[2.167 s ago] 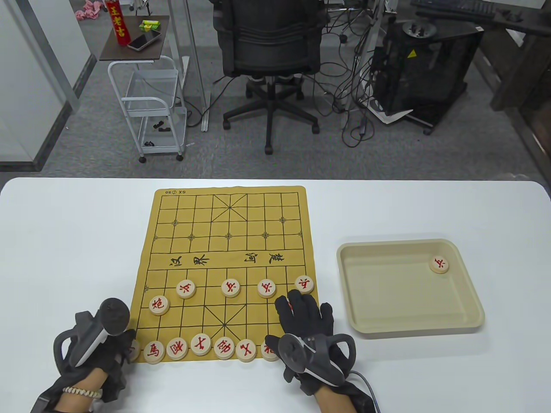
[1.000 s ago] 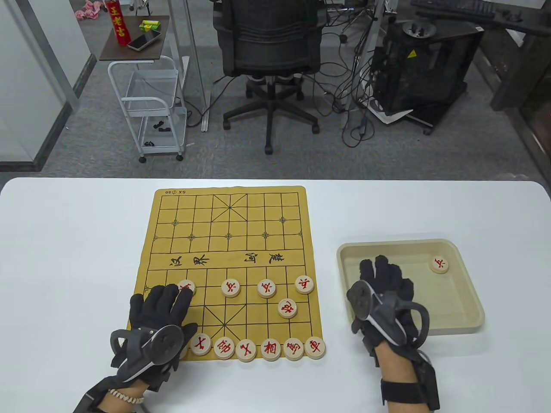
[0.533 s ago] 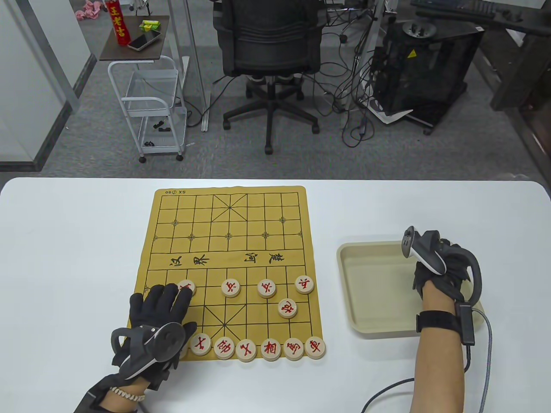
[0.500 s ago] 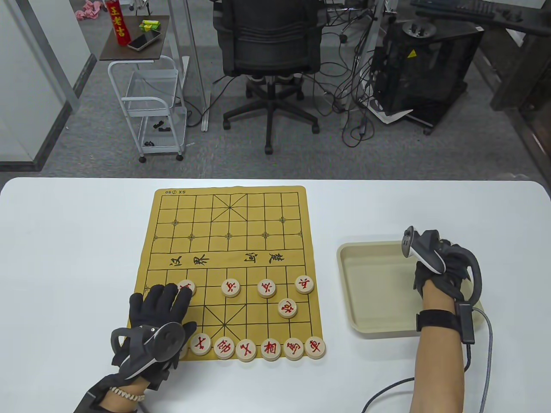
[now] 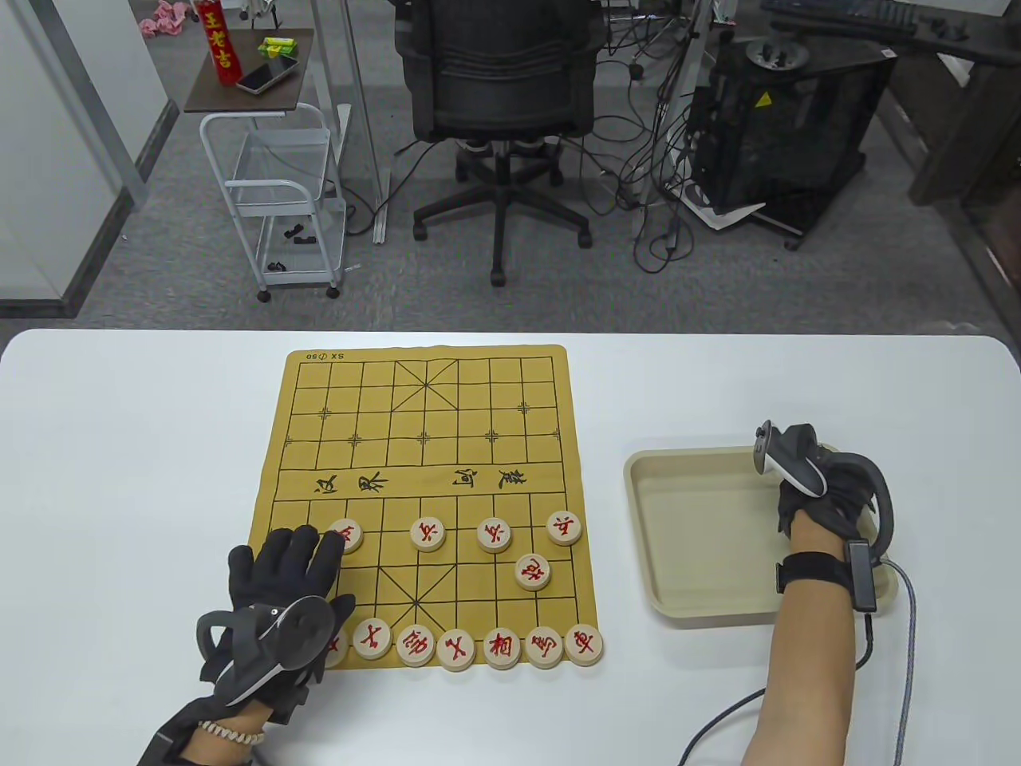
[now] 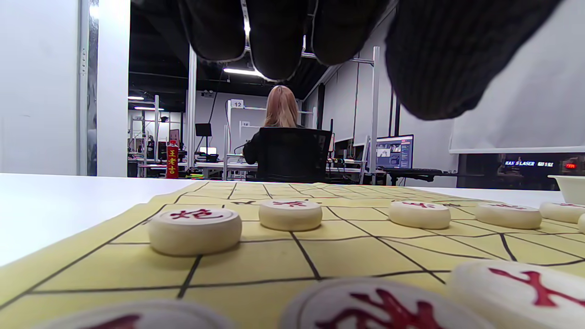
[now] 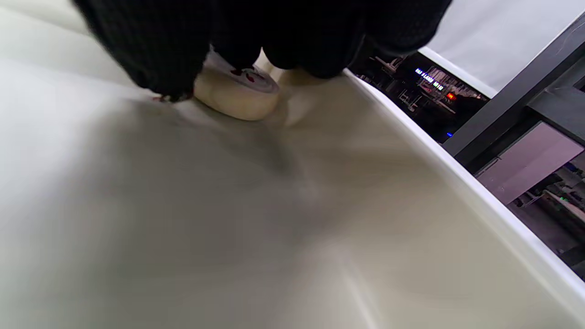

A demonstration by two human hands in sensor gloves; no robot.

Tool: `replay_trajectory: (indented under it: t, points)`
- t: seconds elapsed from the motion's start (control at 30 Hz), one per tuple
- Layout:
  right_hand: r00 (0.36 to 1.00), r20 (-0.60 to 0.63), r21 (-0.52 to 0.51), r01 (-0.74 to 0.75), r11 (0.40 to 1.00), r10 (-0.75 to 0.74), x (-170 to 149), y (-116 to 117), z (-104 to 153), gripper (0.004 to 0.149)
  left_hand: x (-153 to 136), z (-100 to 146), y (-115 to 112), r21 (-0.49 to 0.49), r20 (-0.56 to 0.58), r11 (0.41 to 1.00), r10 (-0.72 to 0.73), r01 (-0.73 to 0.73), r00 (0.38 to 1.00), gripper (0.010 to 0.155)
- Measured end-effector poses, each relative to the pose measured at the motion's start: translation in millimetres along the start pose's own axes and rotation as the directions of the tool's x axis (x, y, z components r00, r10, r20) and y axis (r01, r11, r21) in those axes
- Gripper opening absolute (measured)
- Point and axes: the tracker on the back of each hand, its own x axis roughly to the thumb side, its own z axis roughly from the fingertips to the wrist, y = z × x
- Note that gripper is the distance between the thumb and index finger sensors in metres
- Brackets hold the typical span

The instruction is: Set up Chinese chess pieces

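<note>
The yellow board (image 5: 415,415) holds round wooden pieces with red characters: a near row (image 5: 457,648), several soldiers (image 5: 427,534), and a cannon on the right (image 5: 532,571). My left hand (image 5: 291,558) lies open over the board's near-left corner, fingertips beside the left soldier (image 5: 348,535). In the left wrist view its fingers (image 6: 274,41) hang above the left cannon (image 6: 195,230) without touching it. My right hand (image 5: 814,495) is in the far-right corner of the beige tray (image 5: 686,542). In the right wrist view its fingers (image 7: 151,64) close around the last soldier piece (image 7: 237,93), which rests on the tray floor.
The tray wall (image 7: 457,183) rises close to the right of the piece. A cable (image 5: 905,638) trails from my right wrist across the white table (image 5: 120,447). An office chair (image 5: 498,104) and a cart (image 5: 275,199) stand beyond the table's far edge.
My right hand left the board, crossed to the tray and closed over the soldier there. My left hand moved onto the board's near left, then slid back slightly, uncovering more of the left soldier.
</note>
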Motion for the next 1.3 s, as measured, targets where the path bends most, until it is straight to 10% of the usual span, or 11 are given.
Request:
replay_trajectory:
  t: [0.83, 1.3]
  points:
    - [0.998, -0.050, -0.137, 0.036, 0.990, -0.043, -4, -6, 11, 0.062, -7, 2, 2, -0.003, -0.026, 1.000, 0.010, -0.010, 1.000, 0.080]
    - [0.909, 0.362, -0.443, 0.364, 0.819, -0.208, 54, -90, 165, 0.072, -11, 8, 7, 0.014, -0.009, 0.999, 0.044, -0.044, 0.999, 0.081]
